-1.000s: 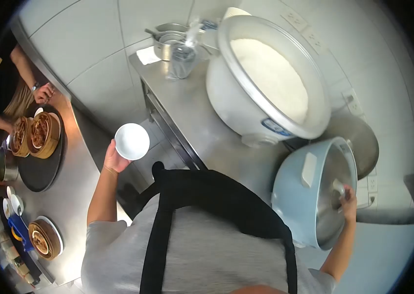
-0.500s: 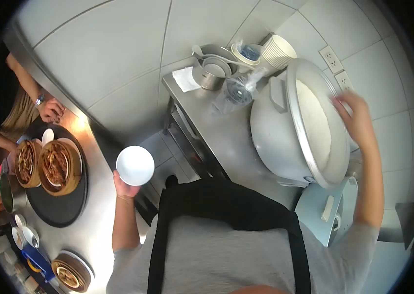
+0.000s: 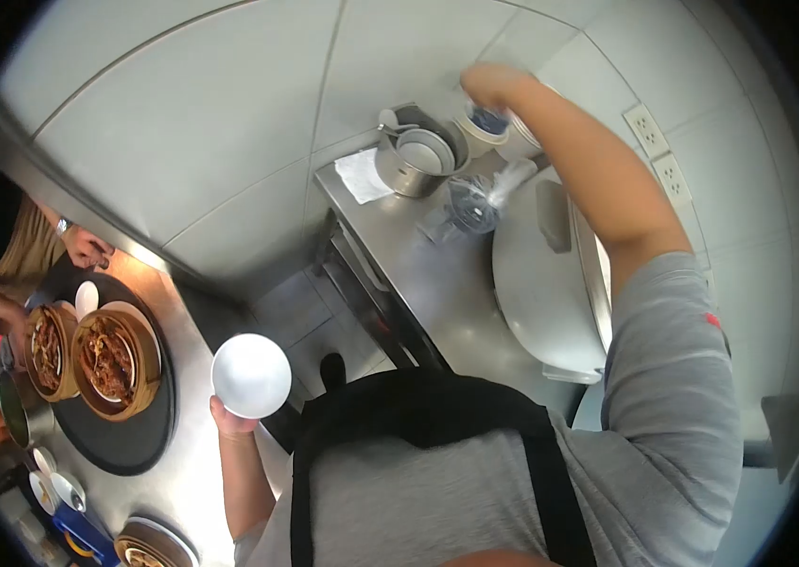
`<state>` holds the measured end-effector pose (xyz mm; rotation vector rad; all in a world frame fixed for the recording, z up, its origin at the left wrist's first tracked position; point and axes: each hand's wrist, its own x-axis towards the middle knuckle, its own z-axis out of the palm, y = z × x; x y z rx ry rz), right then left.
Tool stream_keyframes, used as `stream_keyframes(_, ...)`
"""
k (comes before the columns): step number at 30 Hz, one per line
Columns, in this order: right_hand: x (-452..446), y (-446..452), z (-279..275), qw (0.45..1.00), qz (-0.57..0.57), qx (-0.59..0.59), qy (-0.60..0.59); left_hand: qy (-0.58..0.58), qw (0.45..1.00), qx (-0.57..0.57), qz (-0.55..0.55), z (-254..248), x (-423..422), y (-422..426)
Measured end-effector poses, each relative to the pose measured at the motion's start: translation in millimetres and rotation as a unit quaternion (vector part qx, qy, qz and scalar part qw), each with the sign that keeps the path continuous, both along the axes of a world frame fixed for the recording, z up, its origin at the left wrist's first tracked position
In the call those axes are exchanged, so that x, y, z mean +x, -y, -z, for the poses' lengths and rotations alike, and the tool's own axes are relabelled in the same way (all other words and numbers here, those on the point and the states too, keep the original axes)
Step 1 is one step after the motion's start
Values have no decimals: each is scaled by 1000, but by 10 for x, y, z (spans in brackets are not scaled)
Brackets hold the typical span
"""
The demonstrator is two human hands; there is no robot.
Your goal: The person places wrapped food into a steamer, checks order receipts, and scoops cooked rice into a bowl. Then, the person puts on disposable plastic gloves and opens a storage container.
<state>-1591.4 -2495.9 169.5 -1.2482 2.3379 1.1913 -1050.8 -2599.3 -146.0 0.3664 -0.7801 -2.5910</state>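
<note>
My left hand (image 3: 232, 416) grips a white bowl (image 3: 251, 375) by its edge, its inside turned up toward me. Across the big rice cooker (image 3: 546, 283) reaches my right arm. My right hand (image 3: 496, 87), smeared by motion, is above a tub with a blue bag (image 3: 487, 121) in it; whether its fingers hold anything cannot be made out. Just left of that hand stands a steel pot (image 3: 409, 178) with a smaller metal cup and a white ladle (image 3: 390, 120) inside. My upper arm hides most of the cooker's opening.
A clear plastic bag (image 3: 475, 208) and a white cloth (image 3: 362, 177) lie on the steel table (image 3: 399, 248). At left, a black tray (image 3: 125, 452) carries bamboo steamers (image 3: 116, 364) of food, beside a co-worker's hands (image 3: 87, 248). Wall sockets (image 3: 645, 130) are at right.
My right hand has swung left from beside the cooker's rim to above the tub near the steel pot. My left hand still holds the bowl, now slightly lower in view.
</note>
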Motion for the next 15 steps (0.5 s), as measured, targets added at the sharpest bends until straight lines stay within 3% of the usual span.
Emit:
stream_keyframes(2,-106,-172,17,984,-67,-158,-39,-4,1000,-20,18,-162,-309,35)
stream_keyframes(4,-114,-324,-76,993,70,-69,57,-6,999,-24,33,-380,-722,-31)
stream_keyframes(6,-112,-735,-530,989,-64,-129,-23,-46,998,-4,51,-645,-1145,-196)
stream_keyframes(8,-68,-1312,-1120,980,-13,-138,-143,-88,993,8,82,-912,-1457,-401)
stream_keyframes(10,-120,-2219,-1411,943,-66,-287,-156,-107,988,-10,110,-1054,-1624,-590)
stream_keyframes(12,316,-2651,-1554,951,135,-120,-252,-95,987,-28,125,-1096,-1662,-746)
stream_keyframes(15,211,-3714,-1104,939,184,-109,-269,-87,985,-34,145,-1150,-1638,-917)
